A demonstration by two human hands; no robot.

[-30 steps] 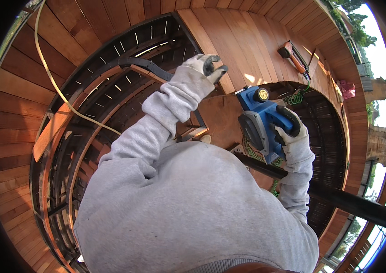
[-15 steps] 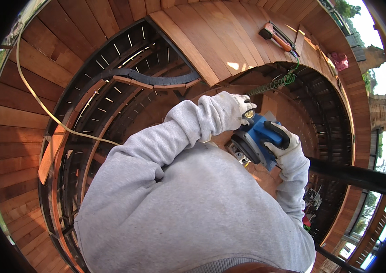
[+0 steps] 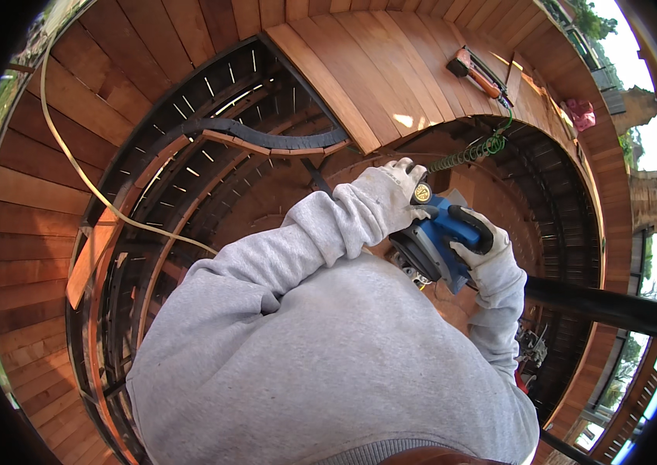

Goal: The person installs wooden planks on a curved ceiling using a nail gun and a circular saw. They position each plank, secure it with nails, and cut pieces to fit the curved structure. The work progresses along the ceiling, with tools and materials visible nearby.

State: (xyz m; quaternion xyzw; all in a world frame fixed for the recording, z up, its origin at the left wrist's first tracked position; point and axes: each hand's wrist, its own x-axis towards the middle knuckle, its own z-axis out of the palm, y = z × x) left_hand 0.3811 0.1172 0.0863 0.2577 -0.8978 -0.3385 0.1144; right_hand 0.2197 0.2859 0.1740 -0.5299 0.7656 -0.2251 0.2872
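A blue electric planer [image 3: 438, 239] with a black rear handle is held in front of my body, tilted, with a dark cover on its near side. My right hand [image 3: 489, 246], in a pale work glove, wraps round the rear handle. At the front of the planer my gloved left hand [image 3: 400, 184] grips loosely beside a round gold-coloured dial [image 3: 421, 193]. Its thumb lies along the tool and its fingers are on the far side of the dial. The planer's underside is mostly hidden.
Curved wooden planking [image 3: 359, 70] rings a dark metal frame [image 3: 266, 138]. A nail gun [image 3: 479, 76] with a green coiled hose [image 3: 472, 151] lies on the far planks. A pale hose [image 3: 72, 174] crosses at left; a black pole [image 3: 600, 298] runs at right. A pink cloth [image 3: 580, 114] lies far right.
My left hand has shifted slightly at the planer's front, its fingers moving back and showing more of the dial. My right hand keeps its hold on the handle.
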